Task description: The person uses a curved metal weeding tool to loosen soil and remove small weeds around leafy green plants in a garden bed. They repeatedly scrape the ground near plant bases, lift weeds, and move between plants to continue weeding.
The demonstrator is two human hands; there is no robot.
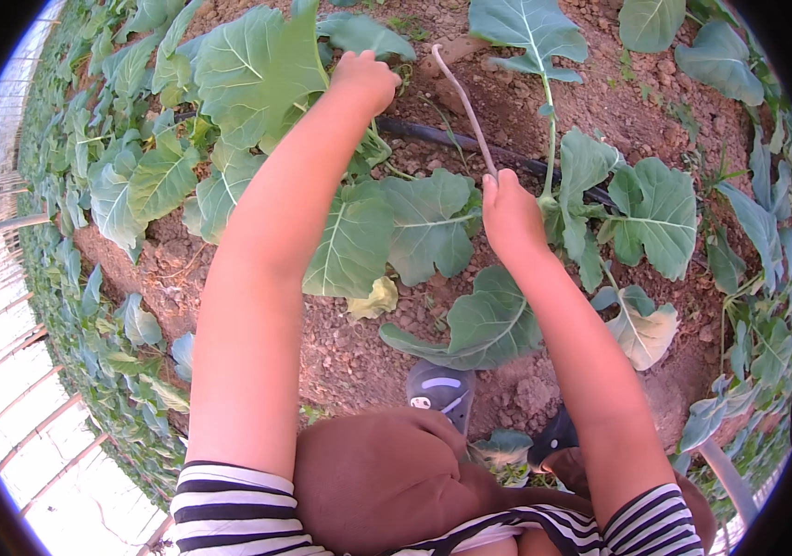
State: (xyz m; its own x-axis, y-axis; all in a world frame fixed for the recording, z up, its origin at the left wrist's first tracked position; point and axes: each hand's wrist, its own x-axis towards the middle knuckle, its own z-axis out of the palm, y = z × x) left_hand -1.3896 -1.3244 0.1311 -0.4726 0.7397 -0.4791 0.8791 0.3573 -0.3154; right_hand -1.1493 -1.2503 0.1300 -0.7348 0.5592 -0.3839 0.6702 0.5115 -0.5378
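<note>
My right hand [514, 212] is closed around the lower end of a thin, curved rod [464, 101], perhaps a metal hook tool. Its bent tip points away from me over the soil. Farther forward and to the left, my left hand [364, 82] has its fingers curled beside the stalk of a large brassica leaf [257, 73]; whatever lies inside the fingers is hidden. A small weed [406, 76] shows just right of that hand. Close to my right hand grows another brassica plant [550, 198] with a pale, thickened stem. Broad leaves [430, 222] spread between my two forearms.
A black irrigation hose [430, 132] crosses the reddish, cloddy soil [347, 340] among the plants. One yellowed leaf [375, 299] lies low. My clog [441, 393] rests near a drooping leaf [486, 326]. Dense plant rows [69, 292] and a pole [3, 228] stand left.
</note>
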